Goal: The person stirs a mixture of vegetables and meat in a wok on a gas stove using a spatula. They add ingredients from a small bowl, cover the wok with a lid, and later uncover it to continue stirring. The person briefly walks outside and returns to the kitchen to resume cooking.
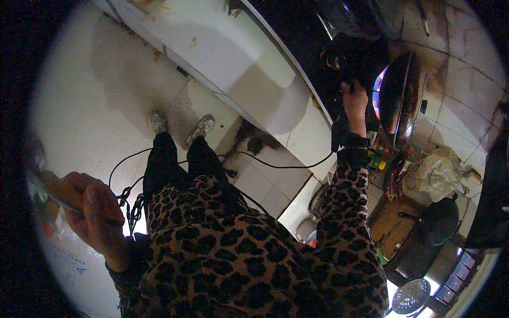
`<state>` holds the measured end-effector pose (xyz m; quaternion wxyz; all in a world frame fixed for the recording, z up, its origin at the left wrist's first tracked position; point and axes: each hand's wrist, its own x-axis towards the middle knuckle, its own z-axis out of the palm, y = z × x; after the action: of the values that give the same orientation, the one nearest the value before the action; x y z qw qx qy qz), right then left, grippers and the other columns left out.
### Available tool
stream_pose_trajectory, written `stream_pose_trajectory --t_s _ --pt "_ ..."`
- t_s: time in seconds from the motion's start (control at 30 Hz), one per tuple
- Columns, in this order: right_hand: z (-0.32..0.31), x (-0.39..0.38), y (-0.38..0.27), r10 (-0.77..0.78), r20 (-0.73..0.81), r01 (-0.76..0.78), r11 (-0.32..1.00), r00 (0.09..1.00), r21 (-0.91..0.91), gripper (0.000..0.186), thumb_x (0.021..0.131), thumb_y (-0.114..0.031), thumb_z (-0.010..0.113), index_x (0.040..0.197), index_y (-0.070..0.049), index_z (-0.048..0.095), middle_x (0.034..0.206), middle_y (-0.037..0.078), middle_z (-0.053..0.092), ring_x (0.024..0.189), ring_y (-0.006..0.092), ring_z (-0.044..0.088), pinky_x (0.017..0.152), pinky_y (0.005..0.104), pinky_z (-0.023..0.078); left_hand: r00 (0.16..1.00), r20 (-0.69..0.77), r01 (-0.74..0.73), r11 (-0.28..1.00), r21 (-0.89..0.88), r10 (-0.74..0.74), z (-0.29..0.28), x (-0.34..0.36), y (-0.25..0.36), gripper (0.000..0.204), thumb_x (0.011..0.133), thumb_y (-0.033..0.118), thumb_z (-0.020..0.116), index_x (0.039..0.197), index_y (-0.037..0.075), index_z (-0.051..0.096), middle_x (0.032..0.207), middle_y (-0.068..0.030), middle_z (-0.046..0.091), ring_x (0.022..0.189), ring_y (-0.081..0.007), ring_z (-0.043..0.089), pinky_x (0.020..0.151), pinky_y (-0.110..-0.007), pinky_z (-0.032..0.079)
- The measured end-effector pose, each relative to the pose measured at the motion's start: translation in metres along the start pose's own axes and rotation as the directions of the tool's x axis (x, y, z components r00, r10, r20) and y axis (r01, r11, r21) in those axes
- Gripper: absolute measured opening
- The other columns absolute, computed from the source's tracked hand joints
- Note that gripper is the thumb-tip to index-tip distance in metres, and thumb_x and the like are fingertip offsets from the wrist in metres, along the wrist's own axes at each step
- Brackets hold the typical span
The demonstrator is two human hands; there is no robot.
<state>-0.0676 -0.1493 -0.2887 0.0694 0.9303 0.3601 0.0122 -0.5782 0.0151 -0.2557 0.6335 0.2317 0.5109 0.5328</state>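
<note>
My left hand (94, 209) is closed around the wooden handle (66, 195) of a utensil at the left. The utensil's far end fades into the dark, blurred rim of the picture, so its kind cannot be made out. At the upper right, my right hand (356, 100) reaches to the front of the black gas stove (352, 50). Its fingers are pinched on a dark control knob (344, 87), mostly hidden in shadow. Close beside that hand, a blue-violet flame (377, 93) burns under a dark, rounded wok (405, 100).
A bare burner (334, 59) lies beyond my right hand. Right of me are a clear plastic bag (437, 172), a black frying pan (440, 221), a wooden board (389, 228) and a perforated skimmer (411, 297). A black cable (281, 166) runs across my front to my right wrist.
</note>
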Motion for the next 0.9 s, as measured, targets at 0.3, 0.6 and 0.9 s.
stream_pose_trajectory --t_s 0.3,0.6,0.9 --pt "-0.016 -0.019 -0.008 -0.097 -0.244 0.095 0.995 0.965 -0.021 0.049 0.076 -0.033 0.062 0.112 -0.001 0.052 0.099 0.025 0.055 0.093 0.0374 0.053 0.079 0.0389 0.044 0.97 0.227 -0.155 0.934 0.323 0.083 0.005 -0.011 0.023 0.019 0.079 0.014 0.057 0.085 0.002 0.043 0.054 -0.0014 0.043 0.035 -0.0053 0.035 0.032 -0.018 0.029" --pt "-0.059 -0.122 -0.068 -0.081 -0.262 0.165 0.935 0.962 0.314 0.046 0.073 -0.019 0.065 0.114 -0.003 0.051 0.1 0.021 0.054 0.086 0.035 0.054 0.073 0.0386 0.046 0.897 0.441 -0.17 0.889 0.426 -0.04 0.048 -0.002 0.058 0.016 0.079 0.014 0.058 0.086 0.005 0.047 0.058 0.0038 0.042 0.04 -0.0034 0.038 0.034 -0.018 0.03" --pt "-0.036 -0.205 -0.078 0.192 -0.122 -0.1 0.842 0.974 0.531 0.042 0.077 -0.015 0.062 0.116 -0.001 0.05 0.099 0.016 0.056 0.072 0.0213 0.06 0.063 0.0319 0.048 0.9 0.431 -0.293 0.818 0.495 0.061 0.047 0.055 0.092 0.022 0.083 0.024 0.057 0.078 0.005 0.047 0.051 0.0027 0.042 0.037 -0.0048 0.037 0.033 -0.021 0.03"
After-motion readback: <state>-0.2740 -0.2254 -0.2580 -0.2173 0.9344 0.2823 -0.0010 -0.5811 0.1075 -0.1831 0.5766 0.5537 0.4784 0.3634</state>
